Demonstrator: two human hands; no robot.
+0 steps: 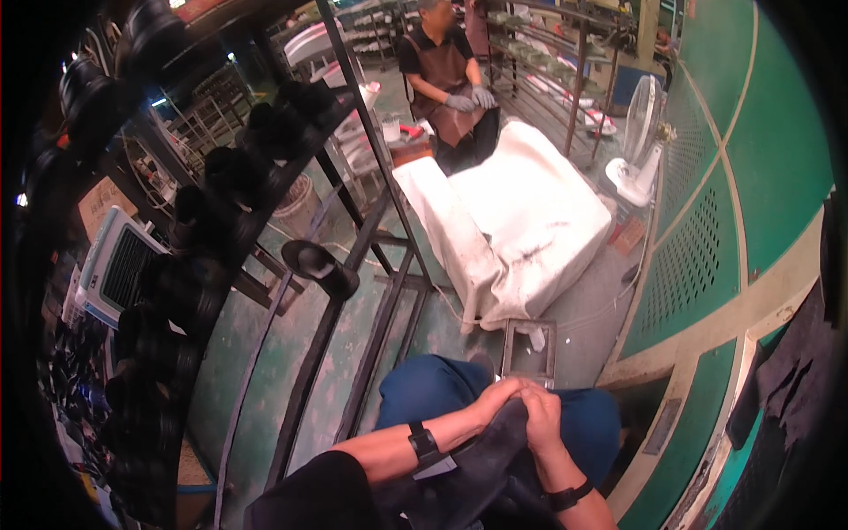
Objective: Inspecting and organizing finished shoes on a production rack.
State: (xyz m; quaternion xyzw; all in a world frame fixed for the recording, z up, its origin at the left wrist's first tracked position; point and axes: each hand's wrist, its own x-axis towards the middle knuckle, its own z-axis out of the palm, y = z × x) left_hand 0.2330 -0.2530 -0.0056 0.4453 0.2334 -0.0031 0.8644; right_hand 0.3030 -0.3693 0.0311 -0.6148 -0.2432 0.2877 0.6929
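Both my hands meet over my lap, above my blue trousers (424, 393). My left hand (497, 395) and my right hand (541, 413) are closed together on the top of a dark, floppy piece of material (481, 464), which looks like a black shoe upper. The piece hangs down between my forearms. Each wrist wears a black band (424, 439).
A metal rack (265, 168) with several black shoes runs along the left. Ahead stands a bench draped in white cloth (521, 221), and a seated person (446, 71) in gloves works beyond it. A white fan (640, 132) stands right. A green perforated wall (707, 238) curves along the right.
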